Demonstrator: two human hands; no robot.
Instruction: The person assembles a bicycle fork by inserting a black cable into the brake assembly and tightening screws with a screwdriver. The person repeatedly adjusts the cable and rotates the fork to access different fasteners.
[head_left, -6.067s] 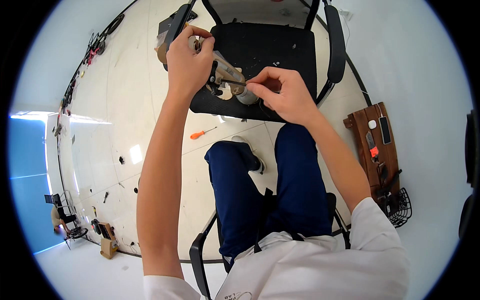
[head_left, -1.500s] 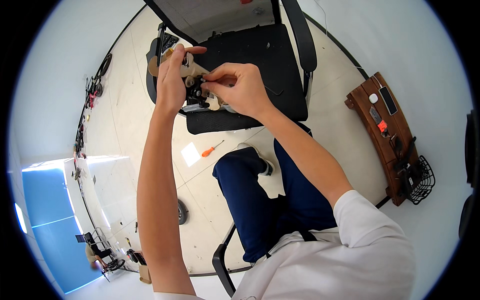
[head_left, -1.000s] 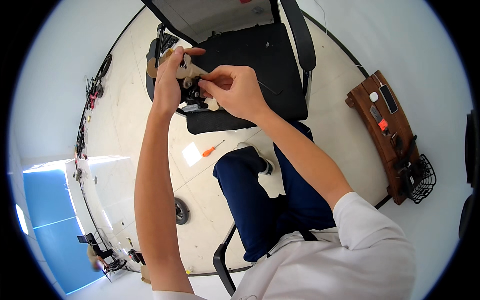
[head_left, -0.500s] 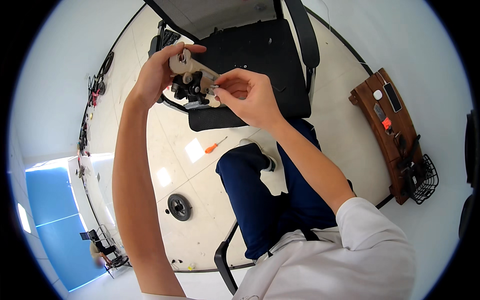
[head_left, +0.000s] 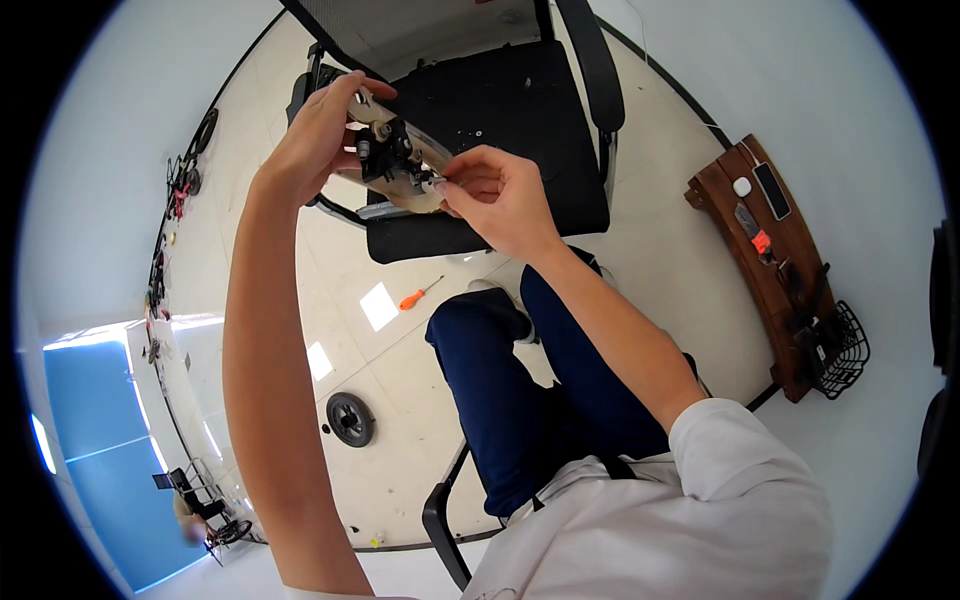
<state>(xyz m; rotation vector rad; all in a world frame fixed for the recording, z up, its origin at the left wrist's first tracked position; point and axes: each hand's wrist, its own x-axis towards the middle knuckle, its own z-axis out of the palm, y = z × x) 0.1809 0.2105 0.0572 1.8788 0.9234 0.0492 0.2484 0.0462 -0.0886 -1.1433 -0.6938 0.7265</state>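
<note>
Above the front left of a black office chair seat point(head_left: 535, 150), my left hand point(head_left: 312, 145) is closed round the far end of a beige, tube-like mechanical part point(head_left: 430, 150). A black mechanism point(head_left: 388, 150) with knobs and metal fittings is fixed on the part's side. My right hand point(head_left: 508, 205) pinches at the part's nearer end, where a small silvery metal piece point(head_left: 437, 182) shows at the fingertips. Whether that piece is loose or attached I cannot tell. Some of the part is hidden behind my left fingers.
A few tiny bits lie on the seat. On the floor are an orange-handled screwdriver point(head_left: 421, 293) and a small black wheel point(head_left: 350, 419). At right stands a brown wooden table point(head_left: 735, 245) with a phone point(head_left: 771, 191) and a black wire basket point(head_left: 845, 350). Another person point(head_left: 188, 512) is far left.
The beige part has turned in my left hand, so its black mechanism faces me differently. My right fingers stay at its nearer end. The whole view has shifted slightly.
</note>
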